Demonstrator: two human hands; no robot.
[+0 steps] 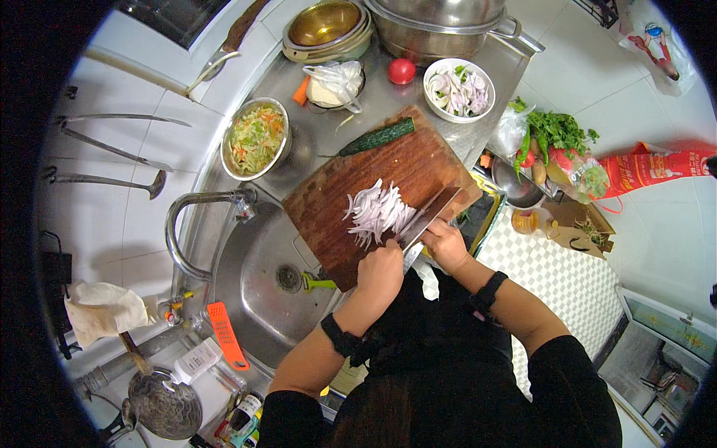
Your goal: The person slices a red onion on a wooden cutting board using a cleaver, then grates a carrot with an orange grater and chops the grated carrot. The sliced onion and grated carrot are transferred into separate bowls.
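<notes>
My left hand (pixel 382 265) is closed around the near end of a cleaver (pixel 428 215), and its handle is mostly hidden. My right hand (pixel 444 244) has its fingers bent against the near side of the blade; whether they grip it is hidden. The cleaver slants over the right part of a wooden cutting board (pixel 330 207). Just left of the blade lies a loose pile of thinly sliced onion (pixel 376 214). Along the board's far edge rests a piece of cucumber (pixel 378 138).
A sink (pixel 252 291) with a faucet (pixel 175 235) lies left of the board. Beyond it stand a metal bowl of shredded vegetables (pixel 255 140), a tomato (pixel 401 71), and a white bowl of sliced onion (pixel 459 91). An orange grater (pixel 227 336) lies on the sink's rim.
</notes>
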